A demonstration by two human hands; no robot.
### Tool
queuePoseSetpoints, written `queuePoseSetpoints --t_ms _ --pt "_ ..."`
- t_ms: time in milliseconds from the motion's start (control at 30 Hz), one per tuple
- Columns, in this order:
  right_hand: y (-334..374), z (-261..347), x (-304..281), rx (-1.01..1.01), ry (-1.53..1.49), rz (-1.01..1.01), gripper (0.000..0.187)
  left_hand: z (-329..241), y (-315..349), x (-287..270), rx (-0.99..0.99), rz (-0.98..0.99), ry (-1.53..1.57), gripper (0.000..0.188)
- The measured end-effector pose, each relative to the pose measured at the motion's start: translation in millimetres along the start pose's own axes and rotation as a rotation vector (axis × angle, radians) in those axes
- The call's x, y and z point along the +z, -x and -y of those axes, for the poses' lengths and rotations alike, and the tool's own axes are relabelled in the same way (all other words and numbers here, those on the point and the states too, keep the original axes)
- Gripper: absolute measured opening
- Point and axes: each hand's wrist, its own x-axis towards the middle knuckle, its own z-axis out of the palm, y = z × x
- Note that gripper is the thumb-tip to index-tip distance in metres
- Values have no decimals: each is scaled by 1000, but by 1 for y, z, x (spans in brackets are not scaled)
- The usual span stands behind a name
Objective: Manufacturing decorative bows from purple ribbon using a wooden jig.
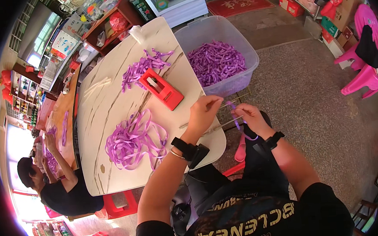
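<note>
Ribbon [237, 124]: one purple strip, just right of the frame's centre, between the hands. Judged light, limp, smooth, slightly slippery, not fragile; best pinched flat near an end.

Left hand [205, 111]: fingertips together, just beside the strip's upper end; cannot tell whether they grip it.

Right hand [252, 117]: thumb and forefinger pinched on the strip, its lower length curving beneath the hand.

Ribbon heap [129, 142]: loose, table [200, 154], left of centre.

Dispenser [170, 97]: red, above the heap.

Tub [250, 65]: upper centre, purple pieces inside.
</note>
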Motion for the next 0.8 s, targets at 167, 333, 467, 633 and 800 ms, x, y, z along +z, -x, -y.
queuePoseSetpoints --t_ms 167,333,467,633,800 --pt "2 0 15 22 -32 -32 17 1 -5 3 0 12 -93 14" --pt "4 1 22 33 -36 -54 17 -3 -6 4 -5 23 -189 13" --pt "10 8 25 100 -51 -55 17 1 -8 6 -20 21 -298 19" --pt "40 26 16 199 -53 69 18 -2 -11 4 14 58 -352 19" --pt "86 86 9 295 282 346 16 -1 -12 3 -5 58 -407 21"
